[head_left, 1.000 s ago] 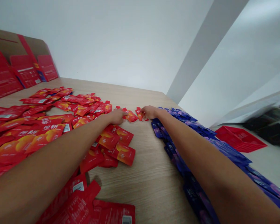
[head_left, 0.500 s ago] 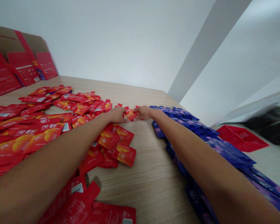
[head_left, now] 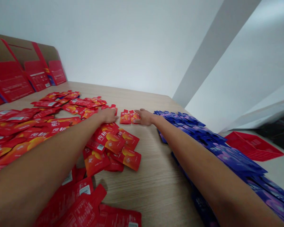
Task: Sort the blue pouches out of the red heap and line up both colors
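Two red pouches with orange fruit print lie side by side on the wooden table, a left pouch (head_left: 125,117) and a right pouch (head_left: 133,116). My right hand (head_left: 146,117) is at the outer edge of the right one, thumb and forefinger apart and touching it. To the left, my left hand (head_left: 108,115) reaches over the edge of the red pouch pile (head_left: 85,113). Its thumb and fingers look apart, and some fingertips are hidden. Nearer me, several loose red pouches (head_left: 130,157) overlap below my left wrist.
Overlapping rows of blue-purple pouches (head_left: 191,126) line the table's right side. Open red cartons (head_left: 11,80) stand at the back left by the white wall (head_left: 123,47). A red box (head_left: 253,146) sits beyond the right edge. Red pouches (head_left: 85,201) lie face down in front.
My left hand has moved left, away from the pouches between my hands, to the pile. Two pouches now show fully side by side. My right hand stays beside the right one; the view shifted slightly.
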{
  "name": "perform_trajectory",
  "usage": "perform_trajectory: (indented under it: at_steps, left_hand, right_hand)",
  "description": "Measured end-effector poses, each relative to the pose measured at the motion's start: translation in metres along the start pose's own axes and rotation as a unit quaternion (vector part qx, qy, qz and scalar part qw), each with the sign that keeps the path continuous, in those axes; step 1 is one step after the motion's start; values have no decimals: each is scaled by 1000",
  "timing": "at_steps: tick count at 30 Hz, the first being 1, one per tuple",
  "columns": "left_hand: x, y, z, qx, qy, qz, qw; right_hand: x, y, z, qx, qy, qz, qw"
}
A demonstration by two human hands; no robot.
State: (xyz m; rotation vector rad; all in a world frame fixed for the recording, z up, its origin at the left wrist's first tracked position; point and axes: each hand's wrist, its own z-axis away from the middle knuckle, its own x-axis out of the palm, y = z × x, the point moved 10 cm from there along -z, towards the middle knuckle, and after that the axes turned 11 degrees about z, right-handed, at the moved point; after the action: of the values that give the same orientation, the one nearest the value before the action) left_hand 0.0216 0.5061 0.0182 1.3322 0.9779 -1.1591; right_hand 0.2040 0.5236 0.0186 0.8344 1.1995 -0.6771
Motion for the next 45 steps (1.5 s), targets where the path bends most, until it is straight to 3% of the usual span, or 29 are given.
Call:
perform_trajectory:
  at_steps: [5,14,21,24,27,30,32,36,39,45]
  left_hand:
    - [6,-32,11,-19,-27,-26,999]
    - [13,-28,32,50,-45,-16,998]
    - [5,-36,45,58,-50,-34,996]
    - [-2,-24,44,74,-25,7,997]
    - [3,-6,40,101,-26,39,994]
    - [15,9,30,106,-41,43,993]
    - [24,20,24,115,-51,45,991]
    - [38,42,17,144,-64,50,986]
    - [39,54,17,177,-62,56,981]
    - [30,52,18,183,-48,65,980]
  right_hand:
    - [-10,-37,-11,-55,30,-27,998]
    - [-17,-95,-34,-108,49,-42,992]
    - [-14,-142,-27,-107,24,-18,994]
    - [-26,-126,-19,-116,20,-12,993]
    - [-32,-77,-12,-82,19,7,996]
    - [-20,-29,-1,-41,-4,27,999]
    - [-8,-13,6,-35,-14,32,999]
    - [9,-6,14,-45,-10,27,999]
    - [14,-7,11,-44,-8,23,999]
    - [16,-15,1,-39,-7,18,999]
